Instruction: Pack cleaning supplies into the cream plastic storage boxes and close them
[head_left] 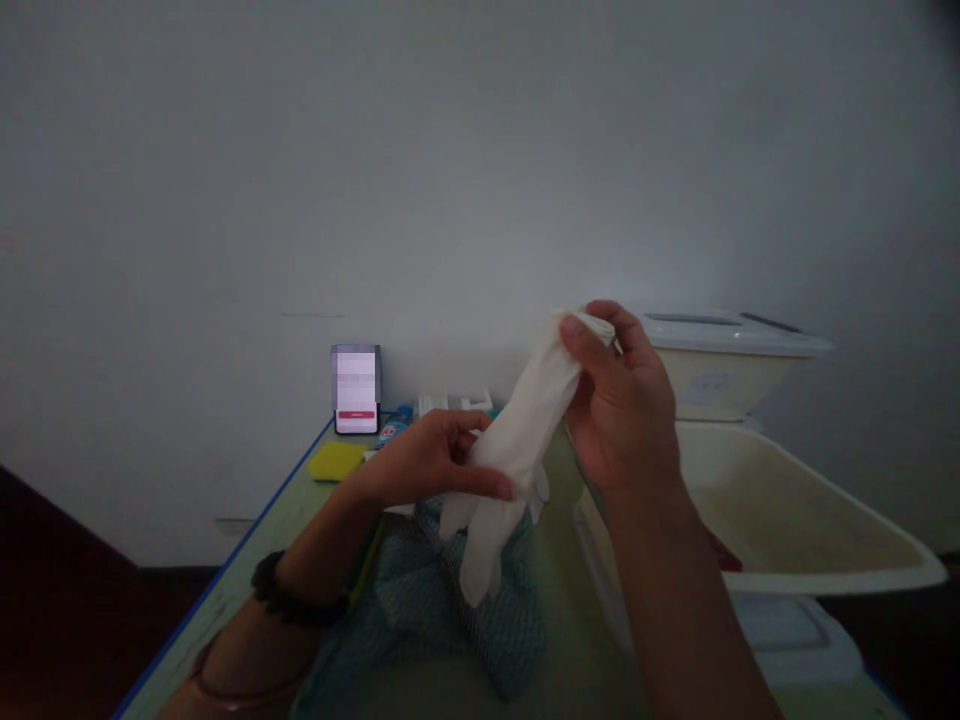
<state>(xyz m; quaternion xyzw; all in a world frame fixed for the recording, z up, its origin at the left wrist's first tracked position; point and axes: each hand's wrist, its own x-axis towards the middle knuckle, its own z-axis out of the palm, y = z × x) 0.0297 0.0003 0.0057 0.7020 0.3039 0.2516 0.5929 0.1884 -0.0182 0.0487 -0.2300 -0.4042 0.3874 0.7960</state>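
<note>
A thin white disposable glove (pixel 525 420) hangs slantwise between my two hands, its fingers dangling at the lower left. My right hand (pixel 626 400) pinches the cuff at the upper end between thumb and fingers. Around the glove's palm part, my left hand (pixel 442 460) is closed, thumb in front and fingers behind. Directly below lies a crumpled blue-green cloth (pixel 420 580) on the table, partly covered from view by the glove's fingers and my left wrist.
A lit phone (pixel 356 390) leans against the wall, with a yellow sponge (pixel 336 462) and a blue-capped bottle (pixel 394 428) nearby. On the right stand a large cream basin (pixel 810 490) and a lidded bin (pixel 720 375). The table (pixel 247 570) has a blue edge.
</note>
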